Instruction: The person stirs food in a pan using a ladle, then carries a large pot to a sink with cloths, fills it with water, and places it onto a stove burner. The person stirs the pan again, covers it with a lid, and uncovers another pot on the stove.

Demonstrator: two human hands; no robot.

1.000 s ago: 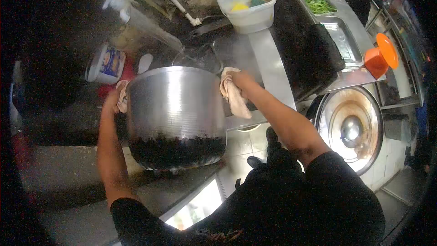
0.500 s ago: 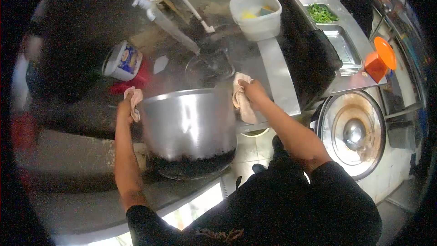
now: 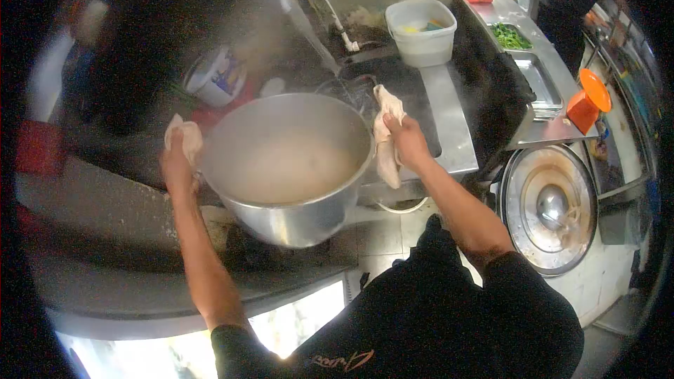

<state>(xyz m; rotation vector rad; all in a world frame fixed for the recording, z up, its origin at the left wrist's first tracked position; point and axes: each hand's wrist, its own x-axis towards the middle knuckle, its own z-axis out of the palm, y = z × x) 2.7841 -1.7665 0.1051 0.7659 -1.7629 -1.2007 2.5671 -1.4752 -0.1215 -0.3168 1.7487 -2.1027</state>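
Observation:
A large metal cooking pot [image 3: 298, 224] is in front of me, its wide mouth turned up toward the camera. Cloudy pale liquid [image 3: 288, 168] shows inside under steam. My left hand [image 3: 177, 165] is closed on a pale cloth [image 3: 188, 142] at the pot's left side. Around another pale cloth [image 3: 387, 161], my right hand [image 3: 411, 142] grips the right side near the rim. The cloths and fingers hide any handles. Beyond the pot, a dark sink basin [image 3: 351, 91] is partly visible through steam.
A white tub [image 3: 421, 38] stands behind on the metal counter. Left of it are white pipes [image 3: 326, 7] and a blurred labelled bucket [image 3: 216, 81]. Metal trays [image 3: 537, 84] and an orange container [image 3: 586, 105] lie right, above a big round lid [image 3: 551, 207].
The pot has tipped back toward me, so its mouth and liquid now show instead of its sooty base. Both hands moved with it, keeping their cloths. The view shifted slightly.

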